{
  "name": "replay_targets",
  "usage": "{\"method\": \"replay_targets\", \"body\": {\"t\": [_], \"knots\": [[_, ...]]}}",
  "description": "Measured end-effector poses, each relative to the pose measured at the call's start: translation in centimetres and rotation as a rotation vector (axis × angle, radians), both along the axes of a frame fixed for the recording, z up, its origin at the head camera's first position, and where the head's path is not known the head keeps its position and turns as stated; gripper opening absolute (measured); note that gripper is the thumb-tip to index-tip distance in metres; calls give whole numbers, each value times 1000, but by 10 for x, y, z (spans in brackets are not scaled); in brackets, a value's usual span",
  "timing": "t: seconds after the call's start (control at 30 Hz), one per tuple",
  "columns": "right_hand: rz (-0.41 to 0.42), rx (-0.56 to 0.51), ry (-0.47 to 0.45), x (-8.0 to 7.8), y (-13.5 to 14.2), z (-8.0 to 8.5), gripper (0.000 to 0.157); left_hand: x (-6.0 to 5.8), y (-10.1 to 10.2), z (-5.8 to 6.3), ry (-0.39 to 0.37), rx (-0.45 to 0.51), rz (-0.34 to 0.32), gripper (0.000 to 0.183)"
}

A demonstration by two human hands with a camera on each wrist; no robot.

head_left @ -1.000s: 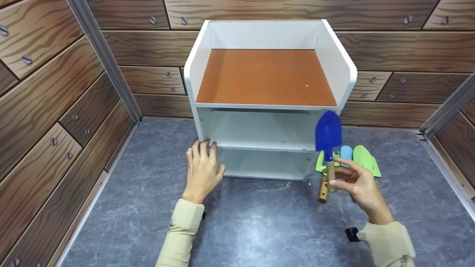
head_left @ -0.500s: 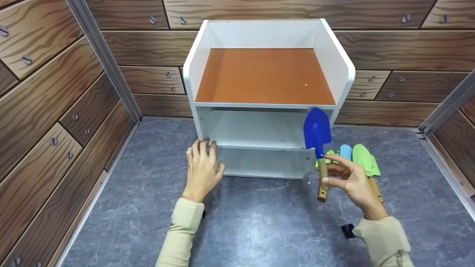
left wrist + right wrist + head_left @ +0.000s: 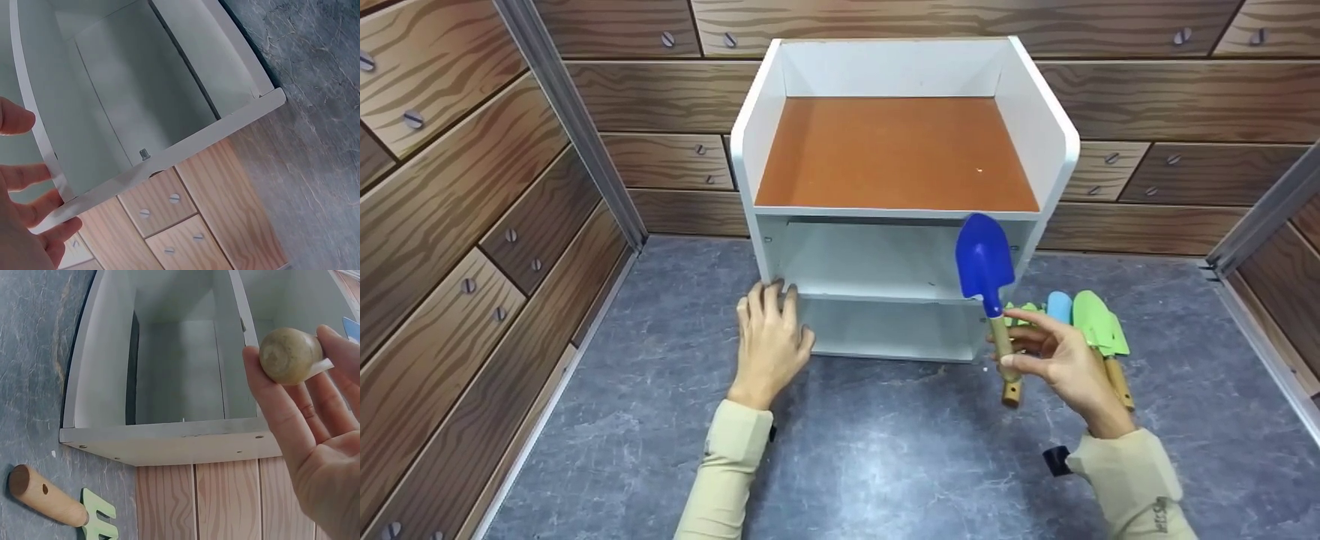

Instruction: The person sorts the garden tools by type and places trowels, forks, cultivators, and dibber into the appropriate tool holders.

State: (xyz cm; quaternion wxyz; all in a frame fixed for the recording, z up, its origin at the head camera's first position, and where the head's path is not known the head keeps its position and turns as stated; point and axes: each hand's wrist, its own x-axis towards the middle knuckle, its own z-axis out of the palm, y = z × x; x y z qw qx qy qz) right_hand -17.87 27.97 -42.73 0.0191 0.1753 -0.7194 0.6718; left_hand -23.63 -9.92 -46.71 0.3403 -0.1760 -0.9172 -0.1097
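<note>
A small trowel (image 3: 985, 255) with a blue blade and wooden handle is raised blade-up before the right side of a white shelf unit (image 3: 877, 214). My right hand (image 3: 1069, 371) pinches its handle between thumb and fingers. In the right wrist view, the rounded handle end (image 3: 287, 354) points toward the camera. My left hand (image 3: 765, 345) rests its fingertips at the front left edge of the unit, by the middle shelf. In the left wrist view, the fingers (image 3: 34, 208) touch where the shelf edge meets the side panel (image 3: 185, 146).
Right of the unit lie a green hand fork with a wooden handle (image 3: 1012, 391), green trowels (image 3: 1091, 311) and a light-blue piece (image 3: 1059, 306), partly behind my right hand. The unit has an orange-brown top board (image 3: 896, 154). Wood-patterned walls (image 3: 1185, 105) surround the grey floor (image 3: 885, 450).
My right hand has moved left with the trowel, and its blade now leans slightly left in front of the shelves. My left hand has stayed at the unit's edge.
</note>
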Motion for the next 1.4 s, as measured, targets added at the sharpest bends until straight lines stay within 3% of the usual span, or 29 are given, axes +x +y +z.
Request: {"method": "replay_targets", "body": {"t": [0.13,0.7,0.87,1.1,1.4], "knots": [[64,-4,43,-2,-2,1,59,1,0,1,-20,-14,5,54],[137,60,41,-6,-18,17,55,1,0,1,9,-3,-6,54],[154,126,38,-6,-22,25,56,1,0,2,9,1,-5,55],[213,160,-3,-9,-30,35,62,1,0,1,13,6,-8,54],[213,170,-80,-9,-39,46,64,1,0,0,10,11,-8,54]]}}
